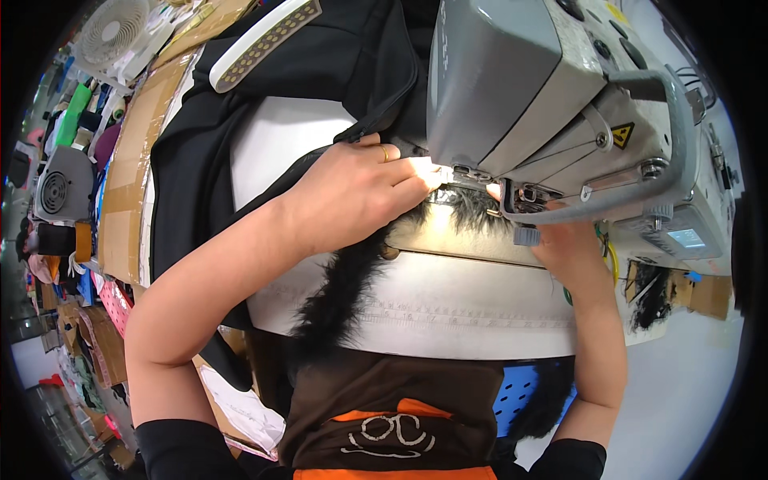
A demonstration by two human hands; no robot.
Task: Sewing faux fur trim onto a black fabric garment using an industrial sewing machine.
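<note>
shaggy black fur strip [342, 290]

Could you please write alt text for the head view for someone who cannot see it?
At a grey sewing machine, a person's left hand is at the lit sewing area, while the right hand is partly hidden behind the machine. Black fur trim lies across the white table, with black fabric to the left.

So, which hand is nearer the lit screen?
Right. The right hand is to the left of the screen; the left hand is much farther left.
</note>
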